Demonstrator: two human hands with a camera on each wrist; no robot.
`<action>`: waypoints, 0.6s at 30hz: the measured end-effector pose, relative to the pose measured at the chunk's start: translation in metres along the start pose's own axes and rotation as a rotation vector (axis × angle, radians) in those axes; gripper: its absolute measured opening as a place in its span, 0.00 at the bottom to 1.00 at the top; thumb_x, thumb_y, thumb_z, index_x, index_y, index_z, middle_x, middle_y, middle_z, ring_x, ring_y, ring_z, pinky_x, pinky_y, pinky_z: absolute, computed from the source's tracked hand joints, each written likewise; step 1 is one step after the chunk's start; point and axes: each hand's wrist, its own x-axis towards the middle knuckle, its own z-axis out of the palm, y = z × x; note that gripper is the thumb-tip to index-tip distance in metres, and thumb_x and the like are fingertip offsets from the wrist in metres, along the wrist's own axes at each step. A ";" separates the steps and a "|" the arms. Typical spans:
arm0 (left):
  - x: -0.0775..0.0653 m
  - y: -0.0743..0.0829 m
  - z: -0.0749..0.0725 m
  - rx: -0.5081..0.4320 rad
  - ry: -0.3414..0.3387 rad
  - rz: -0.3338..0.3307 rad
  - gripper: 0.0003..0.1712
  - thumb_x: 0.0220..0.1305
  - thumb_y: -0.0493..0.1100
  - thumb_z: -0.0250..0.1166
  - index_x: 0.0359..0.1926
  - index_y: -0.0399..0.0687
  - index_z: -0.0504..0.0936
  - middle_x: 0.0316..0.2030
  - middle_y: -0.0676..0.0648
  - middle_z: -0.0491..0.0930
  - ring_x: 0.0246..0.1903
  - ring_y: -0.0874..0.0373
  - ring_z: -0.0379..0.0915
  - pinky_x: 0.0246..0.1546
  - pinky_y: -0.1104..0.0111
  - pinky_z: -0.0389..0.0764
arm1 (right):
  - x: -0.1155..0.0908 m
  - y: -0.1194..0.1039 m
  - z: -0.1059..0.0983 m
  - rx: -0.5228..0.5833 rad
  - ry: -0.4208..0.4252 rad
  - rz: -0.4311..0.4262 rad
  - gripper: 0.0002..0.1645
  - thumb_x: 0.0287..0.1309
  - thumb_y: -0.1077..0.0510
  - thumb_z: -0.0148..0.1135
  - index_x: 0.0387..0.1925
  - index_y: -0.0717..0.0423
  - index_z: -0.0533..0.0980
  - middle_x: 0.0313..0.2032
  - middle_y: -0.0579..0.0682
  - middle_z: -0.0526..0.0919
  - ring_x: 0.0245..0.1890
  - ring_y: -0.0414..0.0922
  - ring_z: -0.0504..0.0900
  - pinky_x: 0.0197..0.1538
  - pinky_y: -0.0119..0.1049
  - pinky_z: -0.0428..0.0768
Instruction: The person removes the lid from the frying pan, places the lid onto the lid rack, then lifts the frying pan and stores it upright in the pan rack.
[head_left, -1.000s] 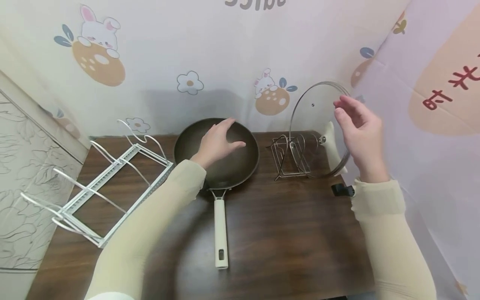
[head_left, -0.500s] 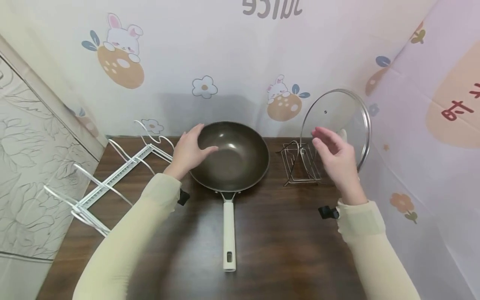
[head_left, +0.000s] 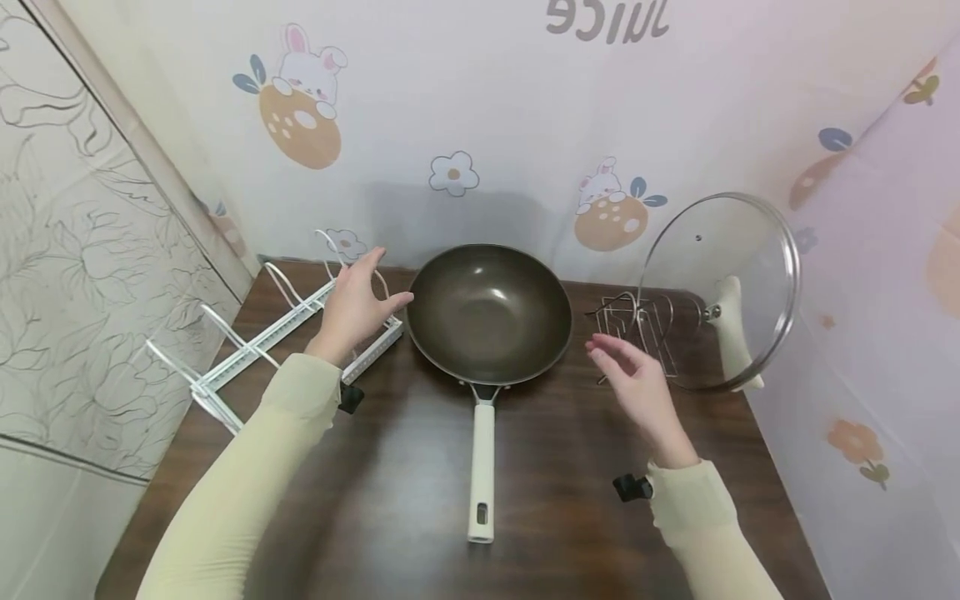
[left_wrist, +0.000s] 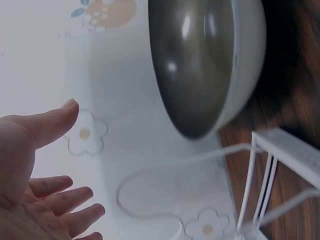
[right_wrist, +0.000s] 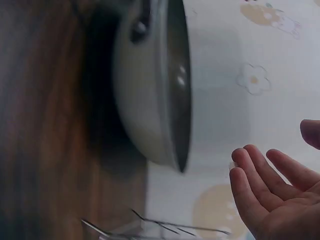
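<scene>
A dark-lined wok (head_left: 491, 317) with a cream outside and a cream handle (head_left: 482, 475) sits on the brown table, handle towards me. My left hand (head_left: 352, 308) hovers between it and a white wire rack (head_left: 255, 342), thumb and fingers spread, holding nothing. In the left wrist view that hand (left_wrist: 45, 165) is apart from both. To the wok's right, my right hand (head_left: 633, 387) is in the air with loosely bent fingers and nothing in them. Behind it a glass lid (head_left: 720, 292) with a steel rim and cream handle stands on edge in a small metal wire rack (head_left: 618, 312).
A patterned cloth wall (head_left: 517, 125) rises behind the table (head_left: 555, 517), and another patterned wall (head_left: 885, 350) closes off the right side. On the left is a panel with line-drawn flowers (head_left: 90, 250).
My left hand has moved left, from over the wok to beside the white rack. My right hand has come down and left, away from the glass lid. The head view has shifted left.
</scene>
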 end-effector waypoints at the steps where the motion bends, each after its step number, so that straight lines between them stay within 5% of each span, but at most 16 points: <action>1: -0.001 -0.003 -0.002 0.003 0.011 0.001 0.49 0.64 0.52 0.73 0.77 0.38 0.61 0.76 0.35 0.64 0.76 0.37 0.59 0.83 0.46 0.49 | -0.001 0.004 0.004 0.001 -0.014 0.014 0.30 0.75 0.42 0.57 0.68 0.54 0.74 0.63 0.57 0.83 0.52 0.22 0.81 0.54 0.15 0.77; 8: -0.009 -0.029 -0.017 0.028 0.060 -0.055 0.49 0.64 0.52 0.73 0.77 0.39 0.61 0.76 0.35 0.64 0.76 0.35 0.58 0.82 0.46 0.50 | -0.004 0.018 0.030 0.078 -0.098 0.085 0.31 0.73 0.43 0.61 0.65 0.59 0.76 0.52 0.44 0.89 0.51 0.29 0.85 0.54 0.20 0.81; 18: -0.030 -0.055 -0.020 0.005 0.089 -0.119 0.47 0.63 0.48 0.74 0.76 0.38 0.63 0.77 0.35 0.62 0.76 0.36 0.58 0.76 0.42 0.63 | -0.012 0.020 0.074 0.145 -0.178 0.202 0.29 0.74 0.48 0.60 0.65 0.63 0.76 0.58 0.65 0.84 0.50 0.37 0.88 0.57 0.27 0.82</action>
